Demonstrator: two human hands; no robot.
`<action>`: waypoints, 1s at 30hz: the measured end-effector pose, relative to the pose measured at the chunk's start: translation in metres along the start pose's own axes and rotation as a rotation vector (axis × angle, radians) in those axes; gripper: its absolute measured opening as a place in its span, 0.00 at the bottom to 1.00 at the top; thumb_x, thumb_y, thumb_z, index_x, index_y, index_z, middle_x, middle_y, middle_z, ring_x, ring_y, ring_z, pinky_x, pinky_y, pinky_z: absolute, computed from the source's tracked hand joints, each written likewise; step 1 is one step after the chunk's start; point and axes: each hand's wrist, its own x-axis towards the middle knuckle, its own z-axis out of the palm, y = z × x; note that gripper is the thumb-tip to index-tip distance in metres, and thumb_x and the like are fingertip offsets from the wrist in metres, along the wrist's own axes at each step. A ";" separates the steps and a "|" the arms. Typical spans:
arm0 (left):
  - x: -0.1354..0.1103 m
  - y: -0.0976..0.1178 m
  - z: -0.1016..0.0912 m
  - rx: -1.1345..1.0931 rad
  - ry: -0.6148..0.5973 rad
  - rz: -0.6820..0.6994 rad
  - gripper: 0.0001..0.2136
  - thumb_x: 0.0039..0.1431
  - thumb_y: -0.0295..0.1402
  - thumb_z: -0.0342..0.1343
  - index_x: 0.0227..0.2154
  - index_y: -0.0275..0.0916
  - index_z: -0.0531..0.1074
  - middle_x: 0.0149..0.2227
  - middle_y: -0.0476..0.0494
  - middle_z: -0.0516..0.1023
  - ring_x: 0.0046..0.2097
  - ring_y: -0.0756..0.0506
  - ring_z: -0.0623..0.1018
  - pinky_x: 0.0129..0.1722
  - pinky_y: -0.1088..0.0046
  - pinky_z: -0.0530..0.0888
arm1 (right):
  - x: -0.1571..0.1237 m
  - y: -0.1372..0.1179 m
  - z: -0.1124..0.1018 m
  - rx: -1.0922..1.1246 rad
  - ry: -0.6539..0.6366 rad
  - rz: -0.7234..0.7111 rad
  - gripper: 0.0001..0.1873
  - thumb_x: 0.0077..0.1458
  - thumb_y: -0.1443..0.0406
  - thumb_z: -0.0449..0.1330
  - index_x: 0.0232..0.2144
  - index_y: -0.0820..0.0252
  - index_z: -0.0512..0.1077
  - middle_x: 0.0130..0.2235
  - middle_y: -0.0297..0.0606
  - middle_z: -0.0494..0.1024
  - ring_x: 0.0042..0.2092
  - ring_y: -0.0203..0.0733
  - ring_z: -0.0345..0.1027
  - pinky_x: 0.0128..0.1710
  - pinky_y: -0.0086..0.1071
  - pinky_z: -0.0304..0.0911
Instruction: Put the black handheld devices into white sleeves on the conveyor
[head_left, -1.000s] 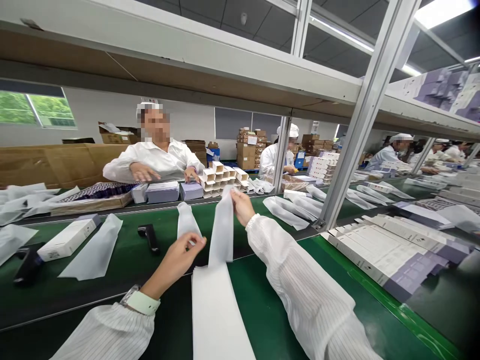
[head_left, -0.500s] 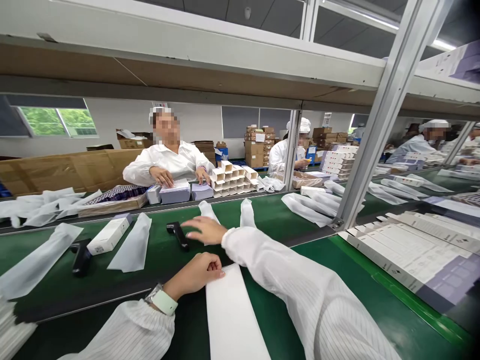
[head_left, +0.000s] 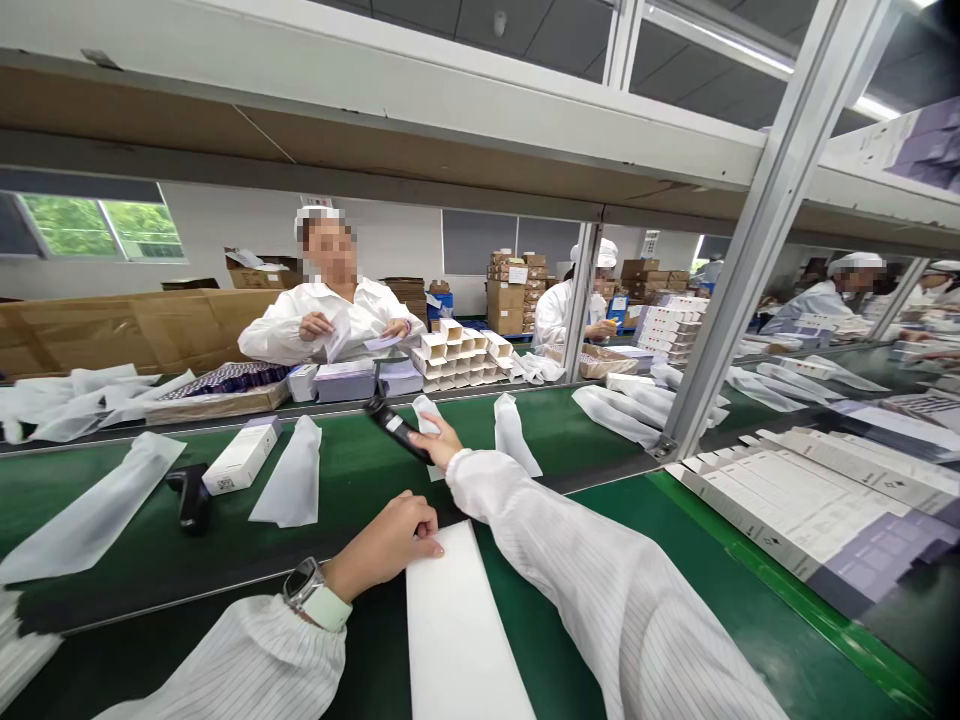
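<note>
My right hand (head_left: pixel 439 445) is closed around a black handheld device (head_left: pixel 394 425), lifted a little above the green conveyor belt (head_left: pixel 352 470). My left hand (head_left: pixel 390 545) rests curled on the near top corner of a long stack of white foam bags (head_left: pixel 461 630) that lies on the green table in front of me. White foam bags (head_left: pixel 514 432) lie on the belt just past my right hand.
Another black device (head_left: pixel 191 492), a white box (head_left: pixel 241 458) and more foam bags (head_left: pixel 291 478) lie on the belt to the left. Flat printed cartons (head_left: pixel 810 495) are stacked at right beside a metal post (head_left: pixel 739 275). A person (head_left: pixel 330 310) works across the belt.
My right hand placed a foam bag on the belt, reached left to the black device, gripped it and lifted it. My left hand settled on the bag stack.
</note>
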 end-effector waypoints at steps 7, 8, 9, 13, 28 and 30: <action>-0.001 0.000 0.001 -0.001 0.094 -0.019 0.12 0.47 0.44 0.49 0.21 0.41 0.69 0.25 0.48 0.68 0.33 0.44 0.67 0.27 0.74 0.60 | -0.046 -0.047 -0.062 0.465 -0.333 0.008 0.50 0.35 0.69 0.64 0.51 0.40 0.35 0.35 0.29 0.69 0.34 0.42 0.70 0.33 0.43 0.65; -0.001 -0.001 0.001 0.020 0.107 -0.010 0.13 0.47 0.45 0.48 0.21 0.41 0.68 0.26 0.48 0.68 0.33 0.44 0.67 0.27 0.74 0.60 | -0.052 -0.048 -0.066 0.440 -0.343 0.017 0.51 0.34 0.69 0.64 0.51 0.41 0.35 0.34 0.29 0.69 0.34 0.42 0.70 0.32 0.43 0.65; -0.002 -0.002 0.001 0.043 0.120 0.008 0.13 0.47 0.45 0.48 0.21 0.41 0.68 0.27 0.47 0.68 0.33 0.44 0.67 0.28 0.73 0.61 | -0.056 -0.047 -0.068 0.413 -0.347 0.023 0.50 0.34 0.69 0.64 0.51 0.41 0.35 0.34 0.29 0.68 0.33 0.42 0.71 0.31 0.43 0.65; -0.001 -0.005 0.002 0.121 0.161 0.086 0.14 0.49 0.45 0.46 0.20 0.40 0.67 0.34 0.46 0.68 0.37 0.44 0.64 0.32 0.71 0.61 | -0.064 -0.042 -0.065 0.304 -0.338 0.055 0.48 0.34 0.67 0.64 0.50 0.43 0.38 0.34 0.31 0.68 0.30 0.41 0.70 0.28 0.40 0.66; 0.001 0.001 -0.012 -0.135 0.413 -0.097 0.17 0.46 0.50 0.49 0.19 0.39 0.65 0.37 0.47 0.62 0.42 0.44 0.64 0.38 0.69 0.64 | -0.064 -0.038 -0.047 0.084 -0.396 0.161 0.24 0.36 0.51 0.61 0.33 0.60 0.64 0.25 0.30 0.67 0.25 0.29 0.62 0.25 0.24 0.60; 0.001 0.002 -0.017 -0.220 0.452 -0.119 0.17 0.45 0.50 0.50 0.20 0.39 0.66 0.39 0.46 0.61 0.41 0.45 0.65 0.34 0.71 0.64 | -0.067 -0.038 -0.048 0.123 -0.526 0.204 0.23 0.37 0.49 0.58 0.29 0.62 0.67 0.27 0.32 0.68 0.28 0.29 0.63 0.28 0.24 0.59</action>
